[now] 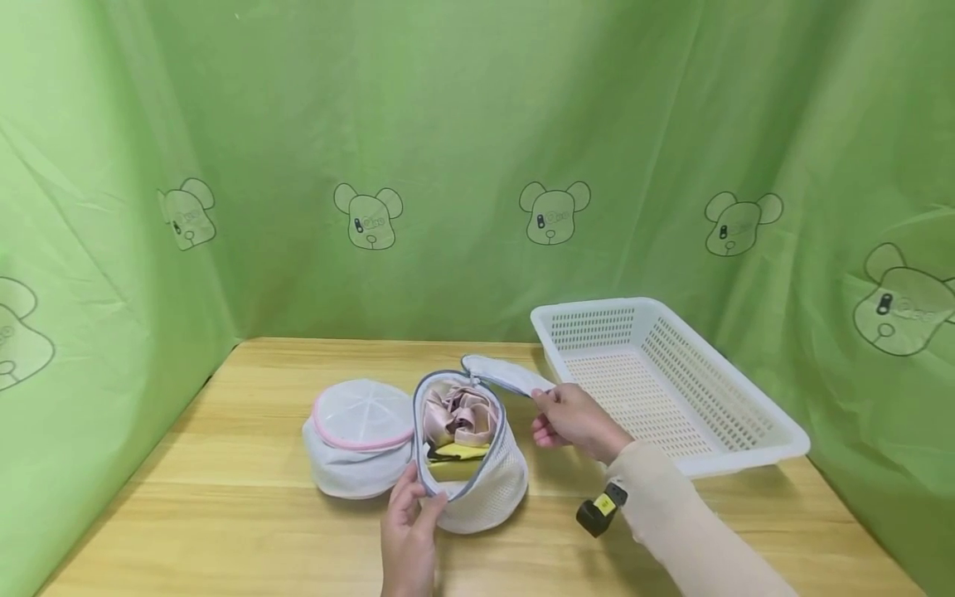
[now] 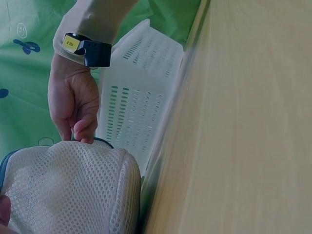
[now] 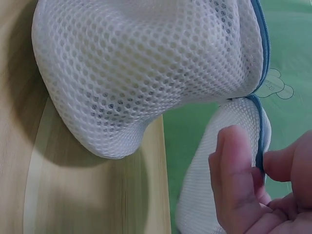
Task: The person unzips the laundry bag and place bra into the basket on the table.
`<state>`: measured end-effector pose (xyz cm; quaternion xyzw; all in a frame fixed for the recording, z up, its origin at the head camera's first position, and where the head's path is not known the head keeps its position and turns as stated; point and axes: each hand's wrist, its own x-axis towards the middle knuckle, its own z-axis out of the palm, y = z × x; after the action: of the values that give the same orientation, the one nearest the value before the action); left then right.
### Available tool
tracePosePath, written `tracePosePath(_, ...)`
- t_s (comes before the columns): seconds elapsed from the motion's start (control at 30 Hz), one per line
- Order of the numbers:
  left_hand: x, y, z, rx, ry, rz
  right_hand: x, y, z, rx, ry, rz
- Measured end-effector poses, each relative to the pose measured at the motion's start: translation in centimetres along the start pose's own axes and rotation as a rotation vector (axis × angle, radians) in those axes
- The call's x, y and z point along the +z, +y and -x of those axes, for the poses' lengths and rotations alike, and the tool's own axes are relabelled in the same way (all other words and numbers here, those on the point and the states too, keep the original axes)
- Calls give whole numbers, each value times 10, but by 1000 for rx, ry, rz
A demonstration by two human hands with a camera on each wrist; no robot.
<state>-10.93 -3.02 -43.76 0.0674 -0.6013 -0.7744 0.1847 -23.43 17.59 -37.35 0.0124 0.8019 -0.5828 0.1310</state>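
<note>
A white mesh laundry bag (image 1: 501, 489) with blue zipper trim stands unzipped, its mouth tipped toward me. Pink satiny fabric (image 1: 461, 414) and a yellow and black piece (image 1: 457, 464) show inside it. My left hand (image 1: 410, 526) pinches the near rim between thumb and fingers; only a sliver of that hand enters the left wrist view. To the right, my right hand (image 1: 574, 419) pinches the edge of the bag's lid flap (image 3: 204, 180), holding it swung aside. The flap stays joined to the bag at the back.
Touching or nearly touching the bag on its left is a second, closed laundry bag (image 1: 351, 468) with pink trim. A white slotted plastic basket (image 1: 634, 323) sits at the right, behind my right forearm. Green curtains surround the wooden table (image 1: 246, 514).
</note>
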Motion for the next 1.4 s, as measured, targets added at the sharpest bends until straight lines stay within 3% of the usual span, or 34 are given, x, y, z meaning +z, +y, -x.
tracePosePath(0.2,-2,-1,0,2,-40,-13,1,-3,0,-25,18,-6)
tracePosePath(0.43,-2,-2,1,46,-82,-36,6,-12,-1,-72,87,73)
tracePosePath(0.57,-2,-2,1,51,-88,-43,11,-20,0,-137,137,181)
tracePosePath(0.73,-1,-1,0,51,-93,-39,19,-28,-1,-245,206,392)
tracePosePath(0.93,-2,-1,1,40,-91,-47,32,-39,-2,-359,169,499)
tracePosePath(1.4,-2,0,1,32,-84,-72,58,-49,-1,-413,179,696)
